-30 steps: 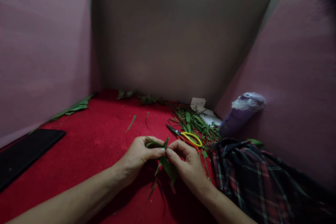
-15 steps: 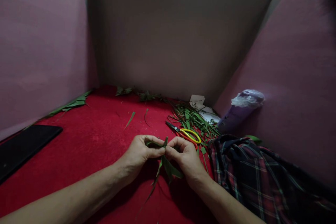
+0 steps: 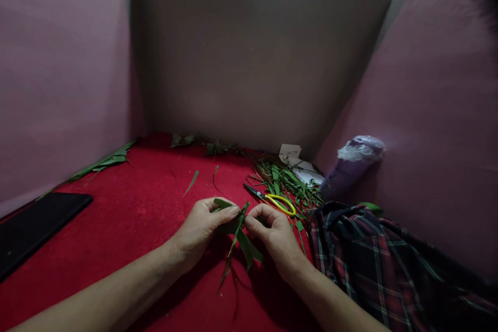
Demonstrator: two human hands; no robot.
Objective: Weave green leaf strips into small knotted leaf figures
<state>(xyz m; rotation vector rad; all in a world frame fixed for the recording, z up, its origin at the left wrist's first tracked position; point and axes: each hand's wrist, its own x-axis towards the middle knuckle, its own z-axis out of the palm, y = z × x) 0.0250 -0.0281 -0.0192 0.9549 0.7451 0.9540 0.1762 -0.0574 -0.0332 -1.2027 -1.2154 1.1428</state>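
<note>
Between my two hands is a small piece made of folded green leaf strips (image 3: 246, 247), with loose ends hanging below toward the red cloth. My left hand (image 3: 202, 222) is closed on its left side, thumb on top and fingers behind the leaf. My right hand (image 3: 274, 231) pinches at its right edge with thumb and forefinger; the fingertips partly hide the spot they touch. Just beyond my right hand lie scissors (image 3: 272, 199) with yellow and red handles, dark blades pointing left.
A pile of cut leaf strips (image 3: 290, 184) lies behind the scissors, near white paper cards (image 3: 290, 152). To the right are a purple plastic-wrapped roll (image 3: 346, 166) and plaid fabric (image 3: 361, 249). A black flat object (image 3: 42, 223) lies at left on the red cloth (image 3: 143, 202).
My left thumb has shifted up and the leaf in that hand has turned, so its broad face shows more. My right hand stays at the right edge. The view has tilted slightly.
</note>
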